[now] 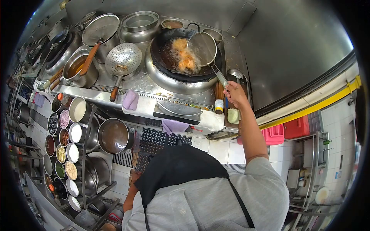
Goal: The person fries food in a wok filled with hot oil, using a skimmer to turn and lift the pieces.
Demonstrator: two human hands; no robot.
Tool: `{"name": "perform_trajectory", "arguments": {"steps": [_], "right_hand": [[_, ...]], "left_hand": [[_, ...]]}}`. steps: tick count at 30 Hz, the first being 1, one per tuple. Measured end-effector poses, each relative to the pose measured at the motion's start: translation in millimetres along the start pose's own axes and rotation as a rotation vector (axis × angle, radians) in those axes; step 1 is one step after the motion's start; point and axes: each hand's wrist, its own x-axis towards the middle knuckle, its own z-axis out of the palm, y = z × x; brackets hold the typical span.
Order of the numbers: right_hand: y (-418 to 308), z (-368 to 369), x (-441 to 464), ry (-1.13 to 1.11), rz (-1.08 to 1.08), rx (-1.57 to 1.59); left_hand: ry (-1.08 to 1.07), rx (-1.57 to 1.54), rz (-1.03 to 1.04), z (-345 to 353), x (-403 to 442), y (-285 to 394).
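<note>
Blocked over the right part of the large black wok (162,42) by the round wire-mesh strainer (203,46), and past the rim by its long metal handle. Walled in farther right by the tall grey steel panel (296,50). Crowded at left by the perforated silver skimmer with a brown wooden handle (123,59). Passable over the stainless-steel table (138,82) between skimmer and wok, tight beside the skimmer's bowl, wider nearer the front.

Steel cooktop (135,81) (splattered), wok (162,50), perforated ladle (124,57)
</note>
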Motion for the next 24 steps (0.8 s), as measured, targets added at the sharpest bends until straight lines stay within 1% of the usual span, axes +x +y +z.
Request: {"name": "perform_trajectory", "arguments": {"steps": [2,3,4,5,6,7,9,10,11,12,13,16,18,19,20,22,23,24], "right_hand": [[-2.0,-1.1,0.1,0.059,-0.047,-0.117],[-1.3,-2.4,2.6,0.059,-0.050,-0.116],[1.6,-4.4,7.4,0.114,-0.095,-0.136],[4.4,-7.0,12.7,0.170,-0.140,-0.156],[7.1,-11.1,19.6,0.172,-0.142,-0.155],[9.7,-16.1,28.0,0.238,-0.196,-0.223],[4.4,-21.0,34.4,0.338,-0.266,-0.406],[7.1,-27.1,43.9,0.340,-0.267,-0.405],[17.2,-38.0,59.5,0.389,-0.349,-0.530],[25.3,-44.4,71.3,0.436,-0.432,-0.656],[27.3,-44.1,76.3,0.435,-0.433,-0.656],[34.9,-42.5,86.5,0.449,-0.406,-0.652],[40.5,-34.3,92.1,0.412,-0.355,-0.575],[33.1,-23.6,85.7,0.334,-0.183,-0.293],[31.4,-18.8,83.5,0.331,-0.182,-0.293],[29.3,-12.8,82.7,0.178,-0.071,-0.018],[28.5,-11.1,84.0,0.129,-0.068,0.063],[26.5,-11.9,84.5,0.126,-0.068,0.064]], "left_hand": [[0.450,0.889,-1.194,2.7,0.7,13.0],[0.450,0.890,-1.191,-3.9,-14.7,28.5],[0.193,0.473,-0.579,9.7,-8.2,32.3],[-0.061,0.050,0.031,18.6,36.5,-5.3],[-0.064,0.050,0.032,23.7,43.0,-1.4],[-0.008,0.268,-0.188,11.9,35.5,-16.1],[0.106,0.705,-0.628,1.9,25.2,-13.6],[0.167,0.923,-0.848,3.6,20.1,-6.1],[0.230,1.140,-1.069,8.5,24.8,-2.4],[0.230,1.139,-1.069,9.4,21.7,-0.7],[0.228,1.153,-1.047,9.2,18.8,-0.2],[0.219,1.193,-0.985,8.9,12.2,1.3],[0.215,1.219,-0.944,9.5,10.0,2.4],[0.213,1.232,-0.924,11.5,9.9,4.2],[0.212,1.245,-0.904,12.0,8.2,4.8],[0.213,1.271,-0.863,13.7,6.6,6.7],[0.213,1.284,-0.842,15.0,6.3,8.1],[0.217,1.285,-0.843,16.5,5.8,9.9]]}}
